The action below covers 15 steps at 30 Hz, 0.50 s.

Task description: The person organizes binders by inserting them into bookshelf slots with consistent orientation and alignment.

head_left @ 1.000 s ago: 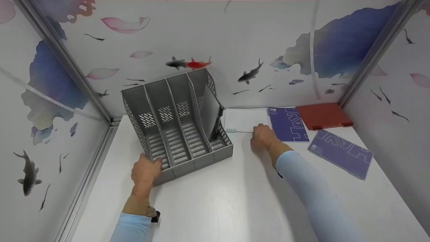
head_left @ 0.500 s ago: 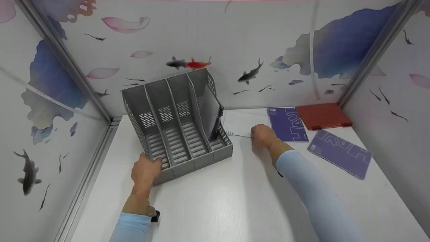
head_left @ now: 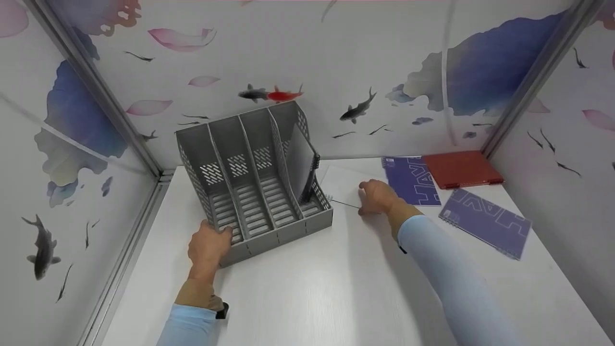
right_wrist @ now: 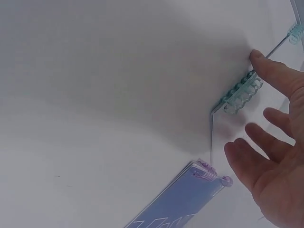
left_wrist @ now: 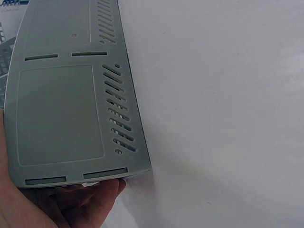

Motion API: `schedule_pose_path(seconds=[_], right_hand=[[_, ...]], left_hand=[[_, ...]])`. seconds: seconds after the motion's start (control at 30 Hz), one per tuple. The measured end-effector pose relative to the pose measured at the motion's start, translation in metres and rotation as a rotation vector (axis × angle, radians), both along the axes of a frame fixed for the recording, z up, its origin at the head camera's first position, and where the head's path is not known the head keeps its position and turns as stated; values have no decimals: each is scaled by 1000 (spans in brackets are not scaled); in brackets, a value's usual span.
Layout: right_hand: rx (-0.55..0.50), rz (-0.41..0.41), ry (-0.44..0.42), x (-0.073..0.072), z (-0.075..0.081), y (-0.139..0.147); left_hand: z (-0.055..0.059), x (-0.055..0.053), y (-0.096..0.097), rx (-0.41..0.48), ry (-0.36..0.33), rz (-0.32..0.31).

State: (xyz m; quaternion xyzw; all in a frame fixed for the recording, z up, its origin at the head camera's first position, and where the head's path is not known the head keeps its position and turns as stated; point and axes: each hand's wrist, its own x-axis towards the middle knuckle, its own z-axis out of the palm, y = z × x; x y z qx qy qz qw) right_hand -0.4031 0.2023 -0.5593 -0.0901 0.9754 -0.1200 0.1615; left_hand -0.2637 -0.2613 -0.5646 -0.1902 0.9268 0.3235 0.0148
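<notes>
At the front left corner of a grey desktop file organizer [head_left: 292,230], my left hand [head_left: 209,246] grips the low wall, thumb over the edge. The left wrist view shows its fingers curled beneath the end of the slotted grey panel [left_wrist: 59,114]. A white spiral notebook [head_left: 342,179] lies flat and angled beside the organizer. My right hand [head_left: 378,196] is over its near right part. In the right wrist view the thumb [right_wrist: 273,71] touches the edge by the teal coil [right_wrist: 242,92], while the other fingers spread loosely above the cover.
A notebook with black rings [head_left: 300,158] leans in the organizer's rightmost slot. To the right lie a purple notebook [head_left: 408,180], a red-brown binder [head_left: 463,168] and another purple notebook [head_left: 486,223] nearer the front. Walls [head_left: 288,43] enclose the white table [head_left: 298,298].
The white notebook has turned and slid toward me, its coil edge now slanting down to the right. My right hand has shifted slightly with it; my left hand stays on the organizer's corner.
</notes>
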Motion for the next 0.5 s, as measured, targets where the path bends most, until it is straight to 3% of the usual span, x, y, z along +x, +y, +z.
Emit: schedule_pose_path(seconds=[0.23,0.5], right_hand=[[43,-22,-66,-3,-3,3],[81,-4,-38,-2,2,-3]], left_hand=[[0,1,0,-4,5,5],[0,0,-1,-18,4,-3]])
